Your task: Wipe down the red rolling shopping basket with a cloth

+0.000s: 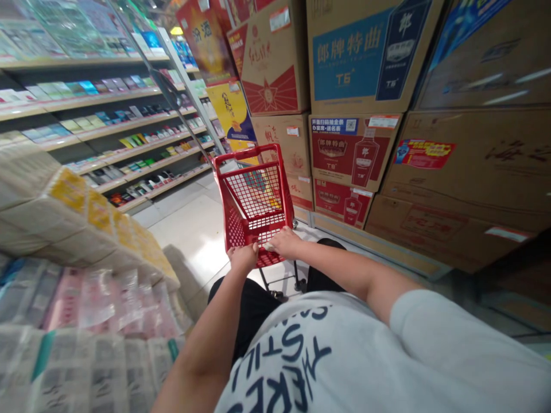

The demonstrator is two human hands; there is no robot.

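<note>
A small red shopping cart (228,209) with a lattice basket stands just in front of my legs. My left hand (244,256) is closed on the near handle end of the cart, at its left side. Close by on the same handle, my right hand (284,243) is closed too, a short gap to the right of the left one. Something small and pale shows by the right fingertips; I cannot tell what it is. Through the cart's mesh, bright colours show, and no goods can be made out inside. Both hands cover parts of the handle.
Stacked cardboard cartons (350,152) wall the right side, close to the cart. Packaged paper goods (107,298) are piled at the near left. Stocked store shelves (86,137) line the far left. Pale floor tiles (189,221) run between.
</note>
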